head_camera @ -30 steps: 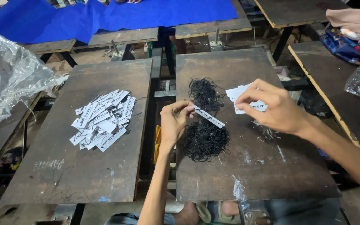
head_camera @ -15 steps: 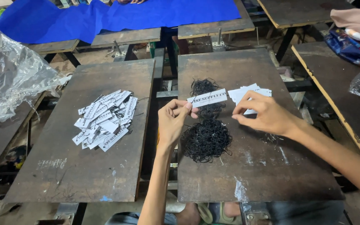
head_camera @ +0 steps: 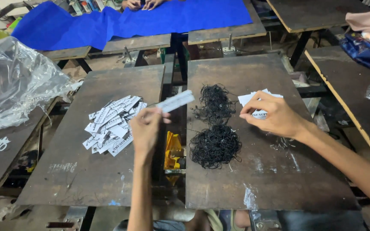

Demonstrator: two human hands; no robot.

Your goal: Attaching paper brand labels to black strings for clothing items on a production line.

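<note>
Compared with the frame half a second earlier, the left hand (head_camera: 145, 128) had moved leftward, away from the right hand, carrying a single white tag (head_camera: 175, 101) with it. Earlier the tag was held above the black string pile, between both hands; now it stood over the gap between the two dark wooden boards, at the inner edge of the left board (head_camera: 86, 171). The right hand (head_camera: 274, 116) had dropped back onto the small stack of white tags (head_camera: 258, 97) on the right board (head_camera: 258, 179).

The held tag's long axis ran from lower left to upper right, rising slightly, with its free end pointing toward the right board and the pinched end at the left fingertips. It was a narrow white rectangular strip; print on its face was too blurred to make out.

The left hand was closed in a pinch on one end of that tag. The right hand rested with fingers curled and pressed on the stack, thumb and forefinger close together at a tag's edge.

The black string lay in two tangled clumps (head_camera: 215, 128) on the right board, between the hands. A loose heap of white printed tags (head_camera: 111, 124) lay on the left board, just left of the left hand.
</note>
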